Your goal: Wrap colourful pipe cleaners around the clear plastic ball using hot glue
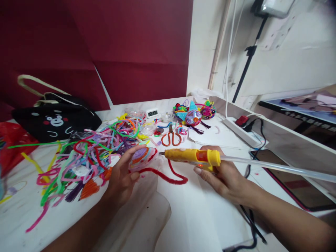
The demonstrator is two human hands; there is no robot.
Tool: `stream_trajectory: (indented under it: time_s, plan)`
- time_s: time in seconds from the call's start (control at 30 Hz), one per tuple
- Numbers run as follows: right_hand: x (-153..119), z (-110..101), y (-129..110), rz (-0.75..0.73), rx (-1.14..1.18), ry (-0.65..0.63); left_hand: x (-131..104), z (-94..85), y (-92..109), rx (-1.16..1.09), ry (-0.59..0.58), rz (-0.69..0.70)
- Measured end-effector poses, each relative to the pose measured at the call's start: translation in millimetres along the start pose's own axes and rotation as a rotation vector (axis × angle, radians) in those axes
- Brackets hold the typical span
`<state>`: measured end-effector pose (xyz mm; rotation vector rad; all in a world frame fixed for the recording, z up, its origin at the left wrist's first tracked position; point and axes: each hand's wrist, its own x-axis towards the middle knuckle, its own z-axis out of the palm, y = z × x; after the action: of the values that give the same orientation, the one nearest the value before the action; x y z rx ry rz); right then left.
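My left hand [122,178] is closed round a clear plastic ball [135,162] partly covered with coiled pipe cleaners in purple, orange and pale blue. A red pipe cleaner [174,181] runs along the ball, and its loose length loops out over the table. In my right hand [223,175] is a yellow hot glue gun [189,155], gripped by its handle, with a long clear glue stick [262,166] sticking out of its back. The gun's metal nozzle points left, close to the red strand on the ball; whether it touches cannot be told.
Heaped pipe cleaners [86,157] and tassels lie at the left. Orange-handled scissors [171,137], a small digital clock [152,113] and finished colourful ornaments [193,115] are behind. A power strip [244,133], a phone [294,182] and black cords are at the right; a black bag [55,119] stands back left.
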<state>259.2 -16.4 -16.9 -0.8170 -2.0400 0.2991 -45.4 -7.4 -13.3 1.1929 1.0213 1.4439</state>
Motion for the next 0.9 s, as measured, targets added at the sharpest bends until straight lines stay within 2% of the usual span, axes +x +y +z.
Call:
stream_trajectory:
  time_s: [0.23, 0.4, 0.67, 0.9]
  plan:
    - [-3, -1, -5, 0.036, 0.006, -0.025, 0, 1.6, 1, 0.006, 0.005, 0.004]
    - [-5, -2, -7, 0.014, 0.019, -0.013, 0, -4.1, -3, 0.048, -0.044, 0.009]
    - [-5, -2, -7, -0.001, 0.041, -0.04, 1, -9.2, -8, 0.049, -0.033, -0.015]
    - [-5, -1, -10, -0.042, 0.055, -0.045, 2, -11.8, -8, 0.033, -0.079, -0.049]
